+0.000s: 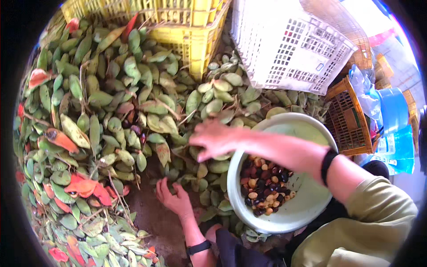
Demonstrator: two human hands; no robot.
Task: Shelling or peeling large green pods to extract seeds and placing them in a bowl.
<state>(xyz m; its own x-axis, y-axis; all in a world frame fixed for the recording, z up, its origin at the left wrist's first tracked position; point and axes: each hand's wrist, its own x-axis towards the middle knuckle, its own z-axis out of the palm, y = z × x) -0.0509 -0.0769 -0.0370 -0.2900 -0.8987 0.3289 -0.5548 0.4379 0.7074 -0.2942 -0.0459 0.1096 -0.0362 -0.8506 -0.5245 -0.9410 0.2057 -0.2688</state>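
green pods (111, 111), yellow crate (191, 26), white crate (289, 44)

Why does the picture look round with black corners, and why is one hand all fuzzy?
In the head view, the fisheye lens bends straight edges, so the white crate curves and the corners go black; the right hand is smeared by motion blur above the green pods, while the left hand and the seeds in the pale bowl look sharper; daylight is soft, washed out at upper right.
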